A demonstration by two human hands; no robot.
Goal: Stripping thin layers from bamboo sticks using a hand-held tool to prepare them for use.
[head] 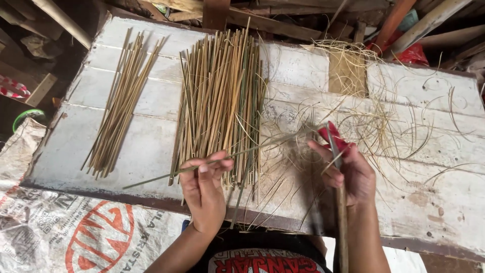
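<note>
White plank counter carries everything. Large pile of split bamboo sticks at centre; smaller bundle well apart to its left; loose curled shavings spread on the right. My left hand pinches one thin green bamboo strip, which runs across towards my right hand. Right grip closed around a knife with red-wrapped blade, edge at the strip.
</note>
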